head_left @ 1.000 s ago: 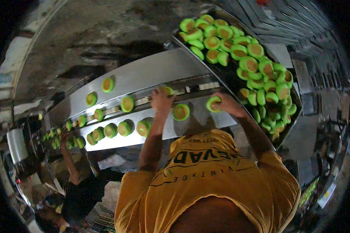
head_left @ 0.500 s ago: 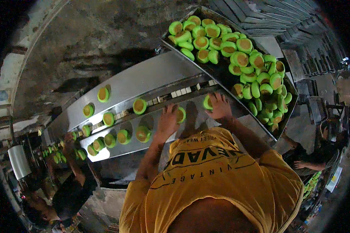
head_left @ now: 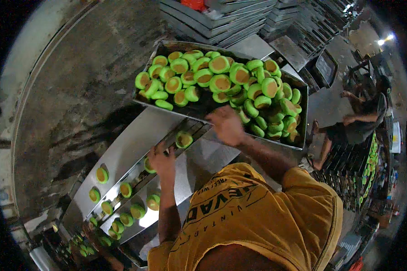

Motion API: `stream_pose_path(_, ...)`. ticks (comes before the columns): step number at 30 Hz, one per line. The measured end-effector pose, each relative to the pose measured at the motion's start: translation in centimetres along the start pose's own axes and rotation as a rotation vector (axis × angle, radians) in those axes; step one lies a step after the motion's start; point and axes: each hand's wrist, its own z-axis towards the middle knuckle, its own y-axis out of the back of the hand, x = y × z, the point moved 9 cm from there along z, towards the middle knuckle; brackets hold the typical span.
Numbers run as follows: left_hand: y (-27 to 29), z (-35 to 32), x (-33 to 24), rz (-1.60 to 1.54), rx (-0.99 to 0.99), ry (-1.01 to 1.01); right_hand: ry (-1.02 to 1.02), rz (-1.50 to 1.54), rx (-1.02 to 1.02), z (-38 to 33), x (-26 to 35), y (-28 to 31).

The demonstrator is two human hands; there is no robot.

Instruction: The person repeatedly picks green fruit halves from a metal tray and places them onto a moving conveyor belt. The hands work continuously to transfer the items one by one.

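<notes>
My left hand (head_left: 162, 160) is over the conveyor channel, fingers stretched and apart. Just beside its fingers lies a round green bun (head_left: 149, 165) with a brown face, partly covered by the hand. Farther up the channel rests another green bun (head_left: 184, 139), touched by neither hand. My right hand (head_left: 227, 126) is at the near edge of a dark metal tray (head_left: 160, 109) heaped with green buns (head_left: 219, 83). Motion smears its fingers, and whether they hold a bun is not visible.
More buns (head_left: 125, 189) sit along the channel and on the steel surfaces (head_left: 133, 131) either side. Stacked trays (head_left: 230, 27) stand beyond the heaped tray. A person (head_left: 357, 124) is at the right beside racks; another person's arm (head_left: 95, 241) reaches in at lower left.
My view has swung to the right. The buns by my hands now lie in the channel, and my right hand has moved to the tray's edge.
</notes>
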Motion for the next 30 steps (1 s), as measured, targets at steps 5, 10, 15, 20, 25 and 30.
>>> stream_pose_path(5, -5.2, 4.4, -20.0, -0.514, 0.507, -0.003, -0.425, -0.366, -0.166, -1.2, -13.0, 15.2)
stream_pose_path(10, -13.9, 4.5, -27.8, -0.483, 0.577, -0.193, -0.442, -0.096, -0.209, -2.7, -23.0, 14.4)
stream_pose_path(15, -10.4, 5.1, -22.6, -0.863, 0.722, 0.02, -0.598, 0.178, -0.114, -2.2, -22.9, 14.3)
stream_pose_path(20, -7.8, 1.7, -10.8, -1.046, 0.518, 0.405, -0.284, 0.161, 0.26, -2.3, -12.6, 12.3)
stream_pose_path(25, -4.9, -1.2, -0.8, -1.012, 0.214, 0.506, -0.174, 0.016, 0.25, -4.9, -10.2, 5.8)
stream_pose_path(30, -3.7, -2.6, 0.2, -0.134, 0.122, -0.019, -0.043, 0.132, 0.089, -5.7, -7.0, 2.2)
